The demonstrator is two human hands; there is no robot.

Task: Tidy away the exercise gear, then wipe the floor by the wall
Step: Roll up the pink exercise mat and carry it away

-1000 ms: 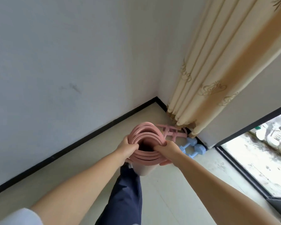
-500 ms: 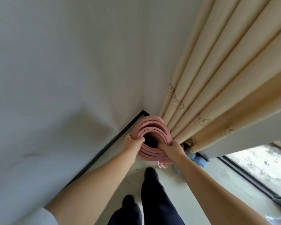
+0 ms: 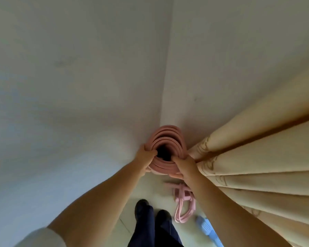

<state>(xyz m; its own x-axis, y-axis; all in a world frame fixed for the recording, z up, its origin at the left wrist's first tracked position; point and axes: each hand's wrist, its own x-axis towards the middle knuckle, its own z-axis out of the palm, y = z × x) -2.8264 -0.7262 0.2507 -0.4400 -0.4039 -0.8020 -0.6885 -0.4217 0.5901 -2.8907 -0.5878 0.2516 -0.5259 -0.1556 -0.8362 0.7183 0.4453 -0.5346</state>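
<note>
- Two pale walls (image 3: pixel 75 72) meet at a corner in the far centre; a cream curtain (image 3: pixel 260 157) hangs along the right side.
- Rolled pink mat (image 3: pixel 168 138): stands on end in the corner, hollow core facing up, touching the curtain folds on its right.
- Left hand (image 3: pixel 145 156): grasps the mat's left rim, fingers curled over the edge.
- Right hand (image 3: pixel 185 165): grasps the mat's near right rim, thumb curled into the core.
- Pink strap (image 3: pixel 183 202): lies on the floor (image 3: pixel 150 191) near the mat, beside the right forearm.
- Light blue dumbbell (image 3: pixel 208 229): lies on the floor at near right, partly hidden.
- Dark trouser legs (image 3: pixel 150 227): near centre.
</note>
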